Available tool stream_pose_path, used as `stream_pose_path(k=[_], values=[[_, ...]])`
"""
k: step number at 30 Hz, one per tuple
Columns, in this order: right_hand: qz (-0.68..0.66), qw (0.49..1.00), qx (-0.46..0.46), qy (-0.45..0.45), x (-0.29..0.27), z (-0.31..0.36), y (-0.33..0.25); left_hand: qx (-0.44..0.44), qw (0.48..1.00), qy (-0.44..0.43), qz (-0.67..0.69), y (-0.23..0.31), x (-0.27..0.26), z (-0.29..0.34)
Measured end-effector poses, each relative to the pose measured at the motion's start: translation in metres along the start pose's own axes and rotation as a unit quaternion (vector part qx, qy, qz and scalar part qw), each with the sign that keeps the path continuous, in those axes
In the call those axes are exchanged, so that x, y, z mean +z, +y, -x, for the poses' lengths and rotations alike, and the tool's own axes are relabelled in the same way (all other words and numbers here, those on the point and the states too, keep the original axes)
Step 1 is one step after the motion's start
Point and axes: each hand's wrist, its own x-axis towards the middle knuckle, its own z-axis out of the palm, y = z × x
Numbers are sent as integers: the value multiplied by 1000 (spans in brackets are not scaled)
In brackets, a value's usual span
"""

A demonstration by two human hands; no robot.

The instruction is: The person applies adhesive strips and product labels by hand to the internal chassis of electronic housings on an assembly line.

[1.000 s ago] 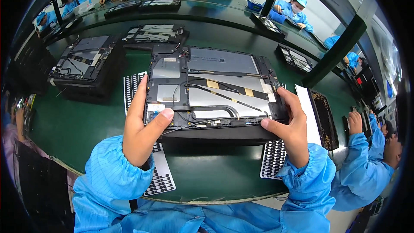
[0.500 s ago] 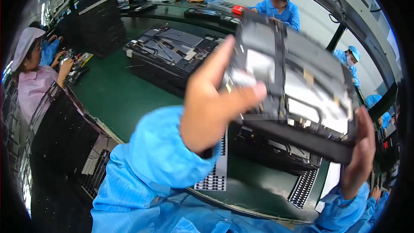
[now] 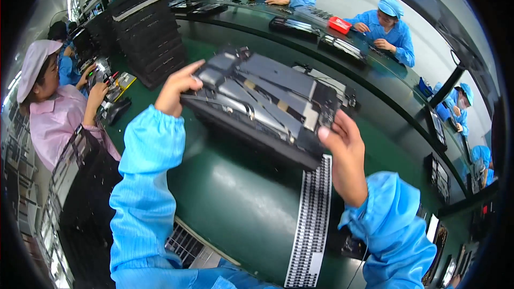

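Observation:
A black tray [image 3: 251,134] is between my two hands over the green bench. Inside it lie flat grey panels [image 3: 273,83] with black cables and small circuit parts, like the inside of an electronic device. My left hand [image 3: 179,90] grips the tray's left end, thumb on the top edge. At the right end my right hand [image 3: 345,155] grips the near corner, thumb on top and fingers along the side. Whether the tray rests on something beneath is hidden. A white strip sheet with rows of black pieces [image 3: 310,225] lies below its right corner.
A tall stack of black trays [image 3: 147,32] stands at the back left. Another grey-panelled part [image 3: 326,80] lies behind the held tray. To the left a person in pink [image 3: 64,112] handles small parts. People in blue work along the far bench, near a red bin [image 3: 339,24].
The tray has moved from the upper right to the middle and come down level, from a blurred tilt. Both hands stay on it. My view has shifted, moving the background rightward.

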Motion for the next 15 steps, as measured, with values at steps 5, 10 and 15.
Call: stream_pose_path(k=[5, 10, 15], values=[[229, 972, -51, 9, 14, 8, 1, -85, 988, -87, -93, 1, -22, -9], [1, 994, 81, 76, 51, -14, 20, -63, 959, -186, -206, 6, -15, -33], [53, 991, 110, 47, 42, -12, 12, -122, 945, -271, -137, 3, -26, -50]])
